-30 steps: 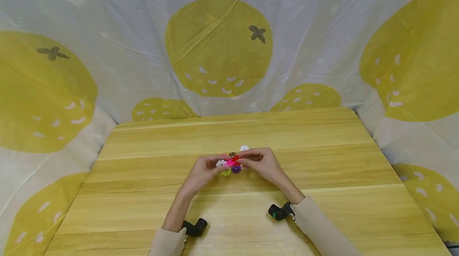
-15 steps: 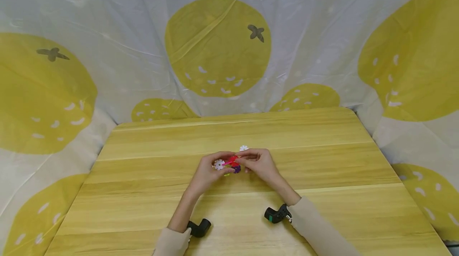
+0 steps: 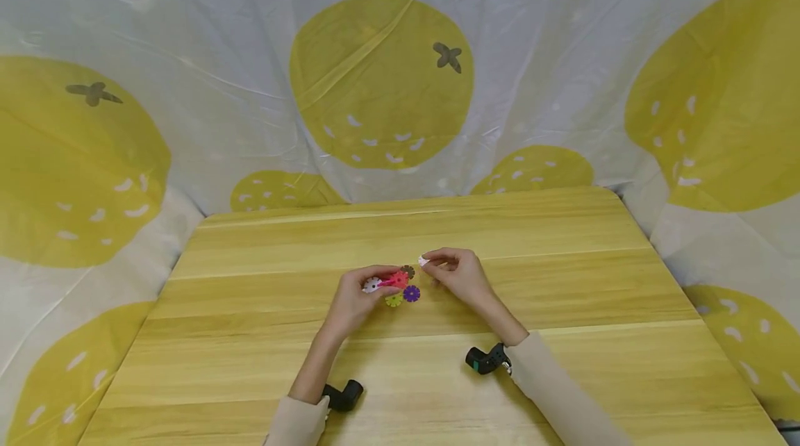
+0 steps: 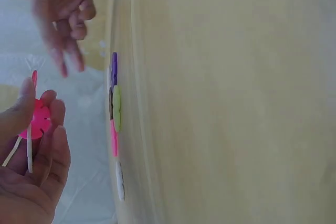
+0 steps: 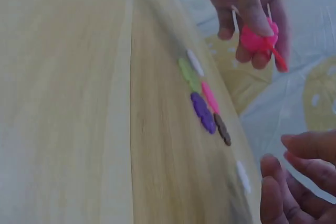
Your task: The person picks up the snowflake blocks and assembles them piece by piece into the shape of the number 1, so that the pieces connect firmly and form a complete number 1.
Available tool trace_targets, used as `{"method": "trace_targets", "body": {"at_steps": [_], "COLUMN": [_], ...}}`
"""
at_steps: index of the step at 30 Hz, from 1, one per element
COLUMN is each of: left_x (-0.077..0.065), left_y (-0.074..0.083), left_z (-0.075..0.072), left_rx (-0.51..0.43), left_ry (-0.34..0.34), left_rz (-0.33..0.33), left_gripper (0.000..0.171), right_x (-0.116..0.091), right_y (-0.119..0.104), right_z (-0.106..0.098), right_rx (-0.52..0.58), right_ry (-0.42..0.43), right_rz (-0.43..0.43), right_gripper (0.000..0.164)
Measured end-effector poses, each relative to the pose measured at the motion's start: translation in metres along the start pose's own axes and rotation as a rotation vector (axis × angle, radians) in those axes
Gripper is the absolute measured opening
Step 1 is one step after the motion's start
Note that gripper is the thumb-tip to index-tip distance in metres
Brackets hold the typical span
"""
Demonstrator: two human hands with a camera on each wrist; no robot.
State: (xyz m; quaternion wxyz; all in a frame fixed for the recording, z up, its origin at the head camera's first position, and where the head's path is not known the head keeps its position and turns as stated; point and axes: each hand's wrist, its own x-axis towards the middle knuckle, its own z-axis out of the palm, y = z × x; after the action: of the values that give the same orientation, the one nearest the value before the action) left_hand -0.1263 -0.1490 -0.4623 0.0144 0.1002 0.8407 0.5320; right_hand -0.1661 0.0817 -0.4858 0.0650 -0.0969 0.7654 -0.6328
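Small notched plastic discs, snowflake building discs, are the things at hand. My left hand [image 3: 351, 301] pinches a joined group of them: a pink disc [image 5: 257, 39], a red disc [image 3: 398, 280] and thin white discs seen edge-on in both wrist views. My right hand [image 3: 464, 281] reaches over a loose white disc [image 5: 243, 177] on the table, fingers bent and parted. Both wrist views show nothing between those fingers. Just by the left hand lie a purple disc [image 3: 411, 293], a yellow-green disc [image 3: 394, 301] and a brown disc [image 3: 408, 271].
On the wooden table [image 3: 562, 279], another pink disc [image 5: 209, 97] and another white disc [image 5: 195, 62] lie flat beside the rest. A white cloth with yellow fruit prints [image 3: 381, 78] hangs behind the table. Each wrist carries a black camera [image 3: 487, 360].
My right hand has let go of the red disc and moved away to the loose white disc. The joined group stays in my left hand, which has shifted slightly left.
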Motion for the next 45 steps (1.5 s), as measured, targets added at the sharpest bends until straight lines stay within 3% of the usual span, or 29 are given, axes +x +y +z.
{"method": "trace_targets", "body": {"at_steps": [5, 11, 19, 27, 32, 36, 39, 45], "left_x": [0.0, -0.001, -0.002, -0.002, -0.002, -0.003, -0.003, -0.002], "left_y": [-0.001, 0.003, 0.004, 0.002, 0.002, 0.005, 0.006, 0.003], "left_z": [-0.004, -0.005, -0.004, -0.005, -0.006, -0.007, -0.008, -0.009], "left_rx": [0.005, 0.008, 0.007, 0.009, 0.014, 0.022, 0.026, 0.017], "left_ry": [-0.001, -0.012, -0.01, 0.016, 0.025, 0.029, 0.03, 0.015], "left_rz": [-0.025, -0.036, -0.041, -0.044, -0.043, -0.053, -0.057, -0.044], "left_gripper": [0.033, 0.032, 0.032, 0.03, 0.03, 0.031, 0.033, 0.031], "right_x": [0.012, 0.02, 0.028, 0.027, 0.024, 0.021, 0.018, 0.01], "right_y": [0.011, 0.016, 0.013, 0.008, 0.007, 0.008, 0.008, 0.0], "right_z": [-0.009, -0.008, 0.003, 0.007, 0.004, 0.0, -0.002, -0.003], "right_rx": [-0.083, -0.123, -0.42, -0.439, -0.415, -0.251, -0.096, 0.067], "right_ry": [0.085, 0.078, 0.101, 0.099, 0.076, 0.021, -0.067, -0.186], "right_rz": [0.067, 0.102, 0.038, 0.074, 0.09, 0.086, 0.076, 0.038], "right_gripper": [0.03, 0.034, 0.03, 0.022, 0.026, 0.023, 0.021, 0.025]}}
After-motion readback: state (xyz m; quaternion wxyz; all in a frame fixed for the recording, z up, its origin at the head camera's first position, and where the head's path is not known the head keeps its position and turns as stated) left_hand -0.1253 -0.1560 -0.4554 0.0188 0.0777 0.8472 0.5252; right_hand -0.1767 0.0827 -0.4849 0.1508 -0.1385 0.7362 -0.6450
